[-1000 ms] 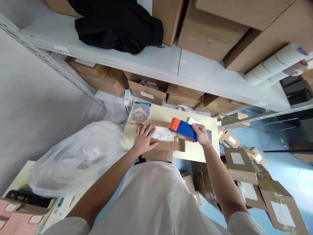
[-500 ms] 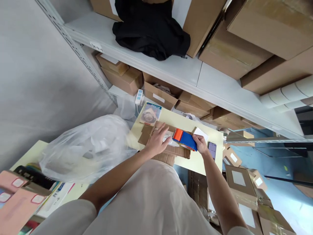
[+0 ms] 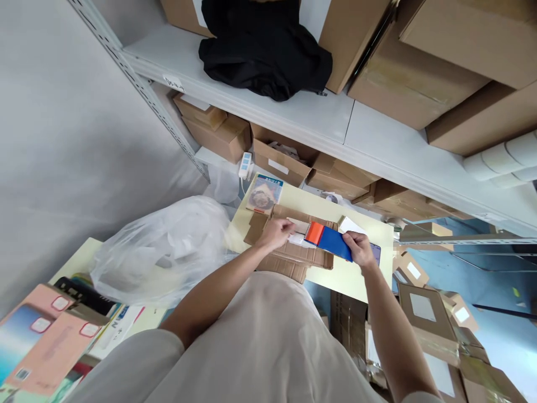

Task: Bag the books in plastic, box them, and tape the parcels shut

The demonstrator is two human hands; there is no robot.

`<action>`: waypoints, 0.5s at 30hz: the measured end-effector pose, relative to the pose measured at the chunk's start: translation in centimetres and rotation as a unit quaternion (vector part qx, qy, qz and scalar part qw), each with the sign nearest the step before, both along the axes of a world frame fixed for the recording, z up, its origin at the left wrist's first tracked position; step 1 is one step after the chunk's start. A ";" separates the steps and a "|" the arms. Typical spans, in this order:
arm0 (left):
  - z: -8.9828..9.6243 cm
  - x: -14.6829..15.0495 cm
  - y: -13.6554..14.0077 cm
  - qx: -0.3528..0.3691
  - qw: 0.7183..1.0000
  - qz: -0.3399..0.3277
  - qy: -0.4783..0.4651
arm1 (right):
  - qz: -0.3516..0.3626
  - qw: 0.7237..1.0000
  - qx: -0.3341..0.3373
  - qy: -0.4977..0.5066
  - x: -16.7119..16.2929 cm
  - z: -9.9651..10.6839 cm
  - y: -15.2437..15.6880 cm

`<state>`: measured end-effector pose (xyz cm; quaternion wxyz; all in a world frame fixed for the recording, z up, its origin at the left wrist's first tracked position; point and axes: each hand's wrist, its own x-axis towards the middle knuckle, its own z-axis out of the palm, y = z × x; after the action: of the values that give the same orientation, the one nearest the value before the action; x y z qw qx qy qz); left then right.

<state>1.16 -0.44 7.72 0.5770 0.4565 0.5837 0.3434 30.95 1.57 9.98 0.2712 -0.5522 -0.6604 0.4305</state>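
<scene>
My right hand (image 3: 359, 249) is wrapped round the blue end of a blue and orange tape dispenser (image 3: 329, 240), held over a brown cardboard package (image 3: 314, 256) on the pale yellow table. The dispenser's toothed orange edge points left. My left hand (image 3: 277, 233) is closed in a pinch just left of that edge. A thin clear strip of packing tape (image 3: 298, 230) runs between its fingertips and the dispenser. Under the strip is a whitish patch on the cardboard. The fingers partly hide the tape's end.
A picture-covered booklet (image 3: 264, 193) lies at the table's (image 3: 235, 229) back left. By my right hand are a small white box (image 3: 349, 224) and a partly hidden phone (image 3: 376, 253). A big clear plastic bag (image 3: 163, 252) sits left. Shelving (image 3: 293, 120) with cartons hangs above; boxes (image 3: 428, 319) are stacked right.
My left hand has gone from spread fingers over the cardboard to a closed pinch by the dispenser's edge. The dispenser stays in my right hand. The view has shifted slightly.
</scene>
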 end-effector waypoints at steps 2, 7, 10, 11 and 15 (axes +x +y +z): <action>-0.7 -3.7 -0.1 0.012 0.998 0.051 0.025 | -0.007 0.999 0.014 -0.043 1.2 0.9 -0.1; -4.0 -9.8 0.2 -0.048 0.987 0.121 0.095 | 0.002 0.990 0.011 -0.143 2.0 1.2 0.2; -6.2 -8.4 0.5 -0.048 0.984 0.108 0.135 | -0.005 0.986 0.025 -0.167 1.1 0.6 0.4; -6.9 -7.5 0.5 -0.045 0.983 0.103 0.148 | -0.004 0.985 0.028 -0.170 0.8 0.5 0.4; -8.8 -4.7 -0.6 -0.045 0.975 0.081 0.202 | -0.002 0.983 0.037 -0.178 0.8 0.4 0.0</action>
<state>-3.53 -1.01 -1.05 0.4374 0.4409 0.7382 0.2633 31.76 1.54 10.37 0.1701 -0.6111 -0.7124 0.3002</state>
